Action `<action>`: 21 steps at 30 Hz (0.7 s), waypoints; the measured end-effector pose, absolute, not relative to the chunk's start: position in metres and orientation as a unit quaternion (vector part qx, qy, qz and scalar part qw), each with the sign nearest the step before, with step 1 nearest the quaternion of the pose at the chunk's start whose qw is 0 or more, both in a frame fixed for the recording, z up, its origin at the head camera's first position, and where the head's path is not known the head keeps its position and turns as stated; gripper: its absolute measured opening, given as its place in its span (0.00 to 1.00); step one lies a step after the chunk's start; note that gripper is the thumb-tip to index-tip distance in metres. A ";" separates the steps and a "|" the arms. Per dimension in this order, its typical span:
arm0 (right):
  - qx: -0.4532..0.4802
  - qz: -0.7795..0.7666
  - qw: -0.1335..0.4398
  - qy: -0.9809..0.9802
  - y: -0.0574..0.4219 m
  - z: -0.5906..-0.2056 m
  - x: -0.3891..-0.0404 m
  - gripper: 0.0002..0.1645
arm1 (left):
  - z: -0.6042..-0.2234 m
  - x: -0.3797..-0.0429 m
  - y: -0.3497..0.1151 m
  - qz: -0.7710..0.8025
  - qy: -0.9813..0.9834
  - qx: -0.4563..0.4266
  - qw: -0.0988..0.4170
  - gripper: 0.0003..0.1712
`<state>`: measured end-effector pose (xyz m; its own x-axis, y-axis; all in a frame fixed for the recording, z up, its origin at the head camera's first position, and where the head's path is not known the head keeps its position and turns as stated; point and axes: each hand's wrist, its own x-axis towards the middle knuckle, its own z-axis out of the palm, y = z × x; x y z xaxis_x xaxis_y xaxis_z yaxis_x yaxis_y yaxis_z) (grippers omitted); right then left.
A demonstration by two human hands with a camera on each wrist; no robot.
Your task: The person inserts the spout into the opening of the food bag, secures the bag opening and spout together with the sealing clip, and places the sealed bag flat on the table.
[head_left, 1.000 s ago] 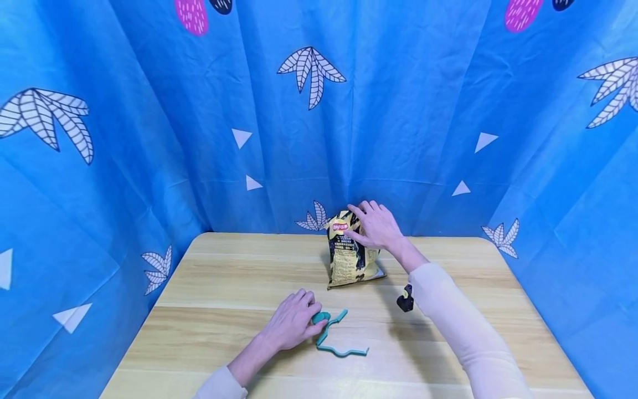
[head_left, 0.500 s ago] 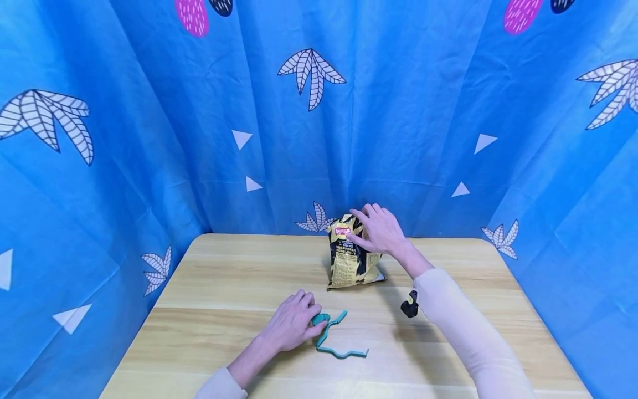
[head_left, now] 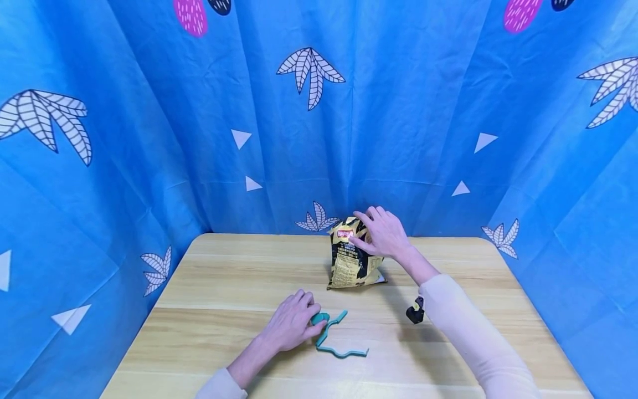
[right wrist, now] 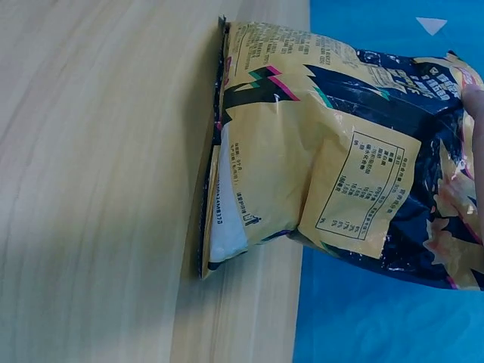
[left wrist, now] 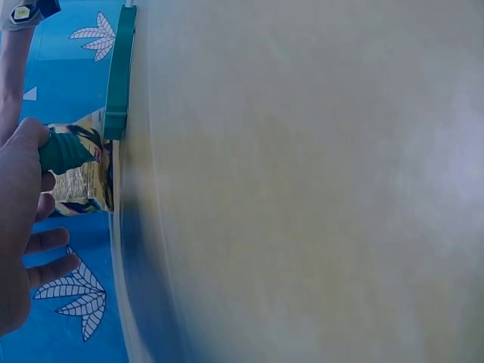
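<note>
In the head view, a gold-and-black bag of chips (head_left: pixel 344 269) stands at the back of the table, its flat bottom edge down. My right hand (head_left: pixel 382 233) grips its top right part, thumb on the front; the fingertips behind are hidden. The right wrist view shows the bag's printed back (right wrist: pixel 302 136), with only part of my thumb (right wrist: pixel 475 106) at the edge. Nearer the front, my left hand (head_left: pixel 293 322) pinches the teal cap (head_left: pixel 320 318) of a teal bag clip (head_left: pixel 341 353), whose two hinged arms spread apart on the right. The left wrist view has the cap (left wrist: pixel 66 153) between thumb and fingers.
A pale wooden table (head_left: pixel 224 271) lies beneath, with rounded back corners. A blue patterned curtain (head_left: pixel 408 122) hangs behind it and along both sides. The black wrist camera (head_left: pixel 415 310) sits under the right cuff.
My right hand has shifted slightly right and toward me, and the bag's top has come along with it while the base stays put. My left hand and the clip look unchanged.
</note>
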<state>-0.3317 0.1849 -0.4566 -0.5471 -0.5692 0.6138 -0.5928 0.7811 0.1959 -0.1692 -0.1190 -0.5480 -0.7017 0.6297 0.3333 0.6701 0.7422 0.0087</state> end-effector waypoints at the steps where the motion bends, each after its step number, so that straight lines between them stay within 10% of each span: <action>1: 0.331 0.018 0.347 -0.877 0.185 -0.457 -0.331 0.46 | -0.548 -0.169 -0.119 -0.066 -0.919 -0.355 0.159 0.17; 21: 0.347 0.023 0.422 -0.837 0.186 -0.458 -0.308 0.46 | -0.548 -0.170 -0.121 -0.070 -0.919 -0.355 0.160 0.16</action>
